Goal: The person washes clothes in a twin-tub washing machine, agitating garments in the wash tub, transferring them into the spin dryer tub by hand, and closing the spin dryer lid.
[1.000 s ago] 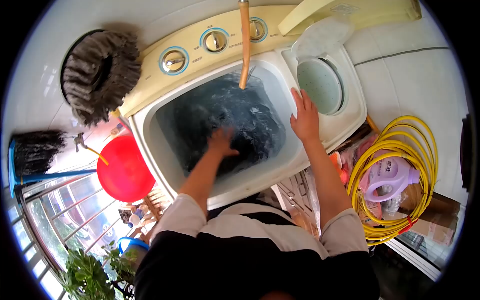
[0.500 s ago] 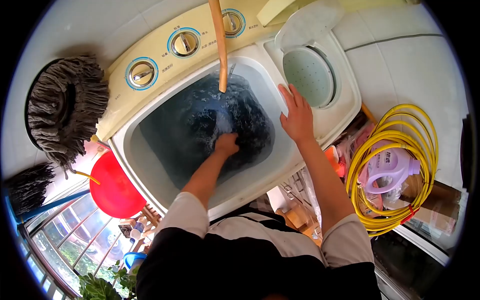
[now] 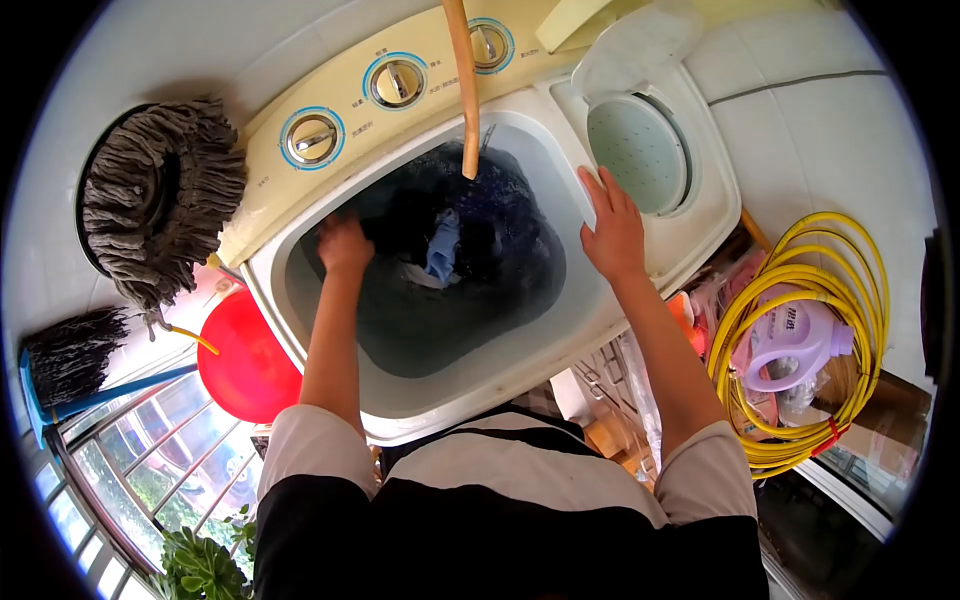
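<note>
My left hand (image 3: 345,243) is at the left side of the wash tub (image 3: 400,402), at the water, beside dark cloth (image 3: 395,222); its fingertips are hard to make out. A light blue cloth (image 3: 442,246) shows among dark laundry in the middle of the water. Above the tub hangs an orange-brown hose (image 3: 464,90). My right hand (image 3: 613,228) rests with fingers apart on the rim between the tub and the round spin basket (image 3: 638,152), holding nothing.
Dials (image 3: 312,138) line the washer's panel. A grey mop head (image 3: 160,200), black broom (image 3: 75,355) and red basin (image 3: 248,360) are at the left. On the right, a coiled yellow hose (image 3: 730,370) surrounds a purple bottle (image 3: 800,345).
My left hand has moved from the middle of the tub to its left side. The light blue cloth now shows in the water. My right hand stays on the rim.
</note>
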Action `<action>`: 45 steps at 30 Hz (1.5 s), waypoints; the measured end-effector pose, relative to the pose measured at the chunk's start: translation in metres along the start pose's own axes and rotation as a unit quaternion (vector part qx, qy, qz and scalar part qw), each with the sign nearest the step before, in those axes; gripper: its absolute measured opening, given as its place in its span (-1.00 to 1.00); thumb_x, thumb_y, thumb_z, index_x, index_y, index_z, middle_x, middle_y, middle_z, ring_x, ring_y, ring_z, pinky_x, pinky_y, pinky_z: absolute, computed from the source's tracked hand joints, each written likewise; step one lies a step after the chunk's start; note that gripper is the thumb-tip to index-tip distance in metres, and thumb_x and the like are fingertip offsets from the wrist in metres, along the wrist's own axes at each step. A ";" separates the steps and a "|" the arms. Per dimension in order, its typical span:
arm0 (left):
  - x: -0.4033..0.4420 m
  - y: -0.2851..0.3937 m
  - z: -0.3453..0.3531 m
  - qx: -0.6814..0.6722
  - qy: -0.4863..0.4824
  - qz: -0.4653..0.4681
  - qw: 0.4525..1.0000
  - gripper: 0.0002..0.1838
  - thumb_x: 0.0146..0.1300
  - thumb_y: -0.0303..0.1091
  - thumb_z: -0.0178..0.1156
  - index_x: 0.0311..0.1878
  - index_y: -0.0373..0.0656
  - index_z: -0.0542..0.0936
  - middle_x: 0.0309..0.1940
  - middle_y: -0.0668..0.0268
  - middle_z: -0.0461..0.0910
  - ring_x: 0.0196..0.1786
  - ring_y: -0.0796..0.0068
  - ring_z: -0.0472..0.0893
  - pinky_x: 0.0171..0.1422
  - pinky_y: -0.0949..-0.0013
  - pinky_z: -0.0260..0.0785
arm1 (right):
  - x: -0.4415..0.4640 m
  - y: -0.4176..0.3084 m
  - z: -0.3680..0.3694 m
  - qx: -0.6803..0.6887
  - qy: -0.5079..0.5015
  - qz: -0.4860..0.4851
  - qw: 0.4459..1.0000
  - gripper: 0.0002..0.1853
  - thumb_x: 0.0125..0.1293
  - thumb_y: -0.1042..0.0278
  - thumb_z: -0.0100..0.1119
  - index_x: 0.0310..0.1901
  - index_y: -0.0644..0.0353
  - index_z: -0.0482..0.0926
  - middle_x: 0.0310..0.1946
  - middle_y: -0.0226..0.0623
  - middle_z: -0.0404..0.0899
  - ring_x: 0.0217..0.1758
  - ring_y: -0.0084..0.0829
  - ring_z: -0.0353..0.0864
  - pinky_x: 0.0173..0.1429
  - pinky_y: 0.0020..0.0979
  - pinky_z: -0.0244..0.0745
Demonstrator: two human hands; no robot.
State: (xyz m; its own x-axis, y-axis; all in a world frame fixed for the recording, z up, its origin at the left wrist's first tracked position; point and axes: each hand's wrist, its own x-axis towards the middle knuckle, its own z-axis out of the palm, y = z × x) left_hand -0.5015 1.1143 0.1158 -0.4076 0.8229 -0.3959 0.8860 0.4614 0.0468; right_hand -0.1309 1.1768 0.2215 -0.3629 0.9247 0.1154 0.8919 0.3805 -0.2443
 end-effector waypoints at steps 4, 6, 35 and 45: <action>0.022 0.047 0.047 -0.052 0.044 0.155 0.985 -0.08 -0.14 0.01 0.35 0.34 0.07 0.17 0.30 0.06 0.18 0.34 0.01 0.21 0.29 0.03 0.23 | 0.001 0.001 0.002 -0.002 -0.006 -0.002 1.000 -0.16 -0.08 0.55 0.20 0.31 -0.24 0.21 0.27 -0.19 0.22 0.21 -0.12 0.31 0.30 -0.21 0.21; 0.022 0.069 0.073 -0.065 0.063 0.182 0.979 0.00 -0.18 0.05 0.39 0.36 0.08 0.13 0.32 0.05 0.15 0.36 -0.01 0.19 0.30 0.03 0.22 | 0.000 0.000 0.002 -0.005 -0.003 -0.004 1.000 -0.16 -0.08 0.55 0.20 0.31 -0.24 0.21 0.27 -0.19 0.22 0.20 -0.12 0.31 0.29 -0.20 0.21; 0.009 0.035 0.061 -0.057 -0.032 0.045 0.997 0.01 -0.22 0.09 0.42 0.34 -0.01 0.20 0.30 -0.04 0.15 0.31 -0.08 0.23 0.34 0.10 0.19 | 0.002 -0.001 -0.002 -0.012 -0.012 -0.009 1.000 -0.13 -0.11 0.55 0.23 0.33 -0.18 0.18 0.26 -0.12 0.21 0.19 -0.06 0.30 0.28 -0.16 0.20; 0.007 0.087 0.209 -0.112 -0.331 0.072 0.934 -0.22 -0.15 0.19 0.34 0.08 -0.18 0.52 0.16 0.02 0.43 0.24 0.13 0.39 0.28 0.20 0.26 | 0.007 0.001 -0.003 -0.014 -0.015 -0.019 1.000 -0.16 -0.11 0.56 0.22 0.31 -0.12 0.21 0.27 -0.15 0.20 0.20 -0.07 0.29 0.28 -0.18 0.22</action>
State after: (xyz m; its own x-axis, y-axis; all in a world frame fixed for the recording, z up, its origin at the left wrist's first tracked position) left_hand -0.3807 1.0905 -0.0748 0.0037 0.5296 -0.8482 0.8222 0.4812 0.3041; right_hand -0.1315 1.1833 0.2250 -0.4049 0.9094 0.0955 0.8841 0.4160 -0.2127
